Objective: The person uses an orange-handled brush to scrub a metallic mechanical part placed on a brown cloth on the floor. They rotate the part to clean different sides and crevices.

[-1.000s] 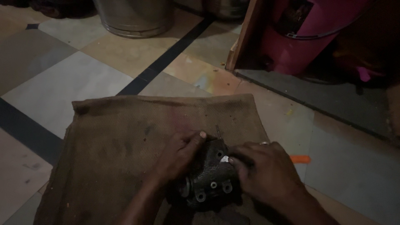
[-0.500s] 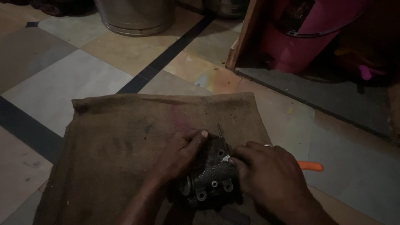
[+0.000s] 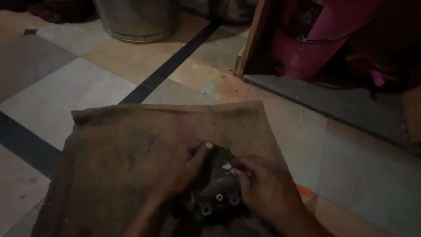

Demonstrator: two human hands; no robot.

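Observation:
A dark, greasy metal engine part (image 3: 217, 186) with round bolt holes lies on a brown burlap sack (image 3: 123, 149) spread over the floor. My left hand (image 3: 184, 169) grips its left side, thumb stretched over the top. On the part's right side rests my right hand (image 3: 265, 191), fingers curled around the edge. Both hands hold it down near the sack's lower right area.
A metal bucket (image 3: 138, 19) stands at the back on the tiled floor (image 3: 83, 87). A pink plastic container (image 3: 315, 39) sits behind a wooden board (image 3: 252, 39) at the back right. A small orange object (image 3: 305, 191) peeks out beside my right hand.
The view has shifted slightly. My hands stay on the part, which has turned a little, and the right hand now covers more of the orange object.

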